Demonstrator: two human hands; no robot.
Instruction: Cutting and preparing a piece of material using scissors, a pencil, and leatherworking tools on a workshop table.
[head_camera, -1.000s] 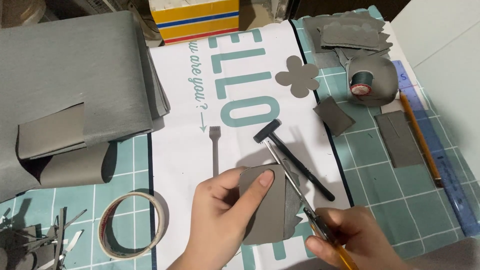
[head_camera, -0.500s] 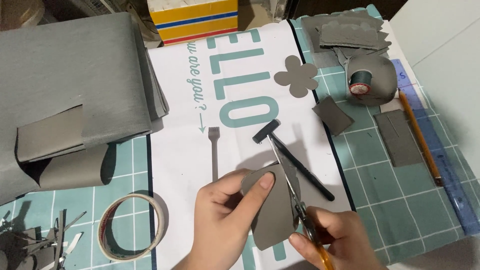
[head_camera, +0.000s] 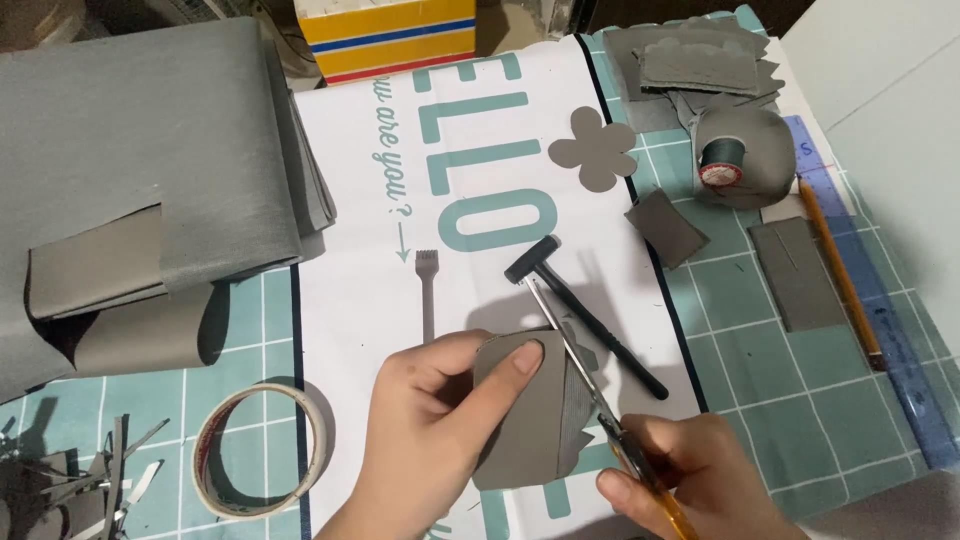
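Green gridded cutting mat (head_camera: 780, 400) is spread over the worktop, with a white printed sheet (head_camera: 380, 300) laid across its middle. A grey piece of material (head_camera: 535, 420) is pinched by the left hand (head_camera: 430, 440) at the lower centre, thumb on top, held just above the sheet. Scissors (head_camera: 590, 395) with orange handles are gripped by the right hand (head_camera: 690, 480); the blades are set into the right edge of the grey piece, tips pointing up and away. A small black hammer (head_camera: 580, 310) is lying on the sheet just beyond the blades. A roll of tape (head_camera: 262, 450) is seen left of the left hand, and grey offcuts (head_camera: 70, 480) are scattered at the bottom left corner. Folded grey sheets (head_camera: 140, 150) are stacked at the upper left. A grey flower cut-out (head_camera: 594, 148) is lying near the top of the sheet. A thread spool (head_camera: 722, 162), grey scraps (head_camera: 795, 272), a pencil (head_camera: 838, 270) and a blue ruler (head_camera: 890, 330) are placed at the right. A yellow box (head_camera: 385, 35) is standing at the top edge.
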